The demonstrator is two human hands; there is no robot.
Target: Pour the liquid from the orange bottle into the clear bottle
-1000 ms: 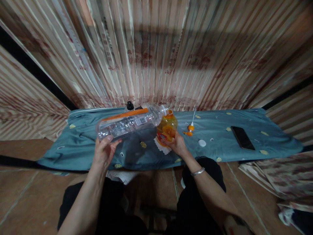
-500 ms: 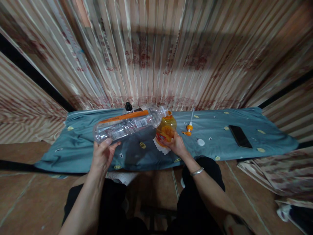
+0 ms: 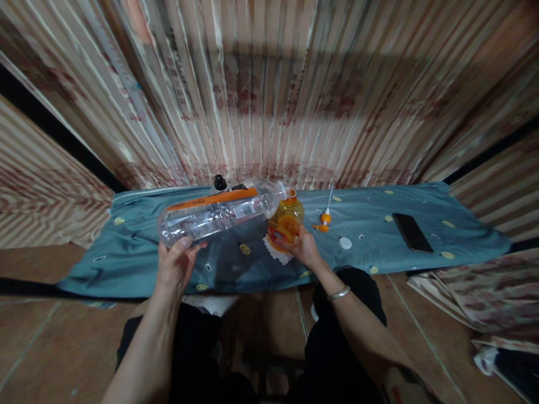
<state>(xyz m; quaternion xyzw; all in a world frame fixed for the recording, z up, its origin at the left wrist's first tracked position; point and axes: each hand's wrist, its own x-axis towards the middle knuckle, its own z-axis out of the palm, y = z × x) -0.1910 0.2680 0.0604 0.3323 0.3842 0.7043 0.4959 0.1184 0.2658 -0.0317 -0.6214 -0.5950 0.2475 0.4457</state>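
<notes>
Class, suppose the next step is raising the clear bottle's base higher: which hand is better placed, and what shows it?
The left, most likely: the left hand holds the clear bottle near its base, while the right hand grips the orange bottle by the clear bottle's mouth.

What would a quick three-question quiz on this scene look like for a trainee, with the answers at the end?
1. True or false: as the wearer sees it, the phone lies to the right of the orange pump.
2. Multiple choice. The left hand holds:
A) the orange pump
B) the clear bottle
C) the phone
3. Short answer: which hand holds the amber bottle, and what is worn on that arm?

Key:
1. True.
2. B.
3. The right hand; a silver bracelet.
</notes>
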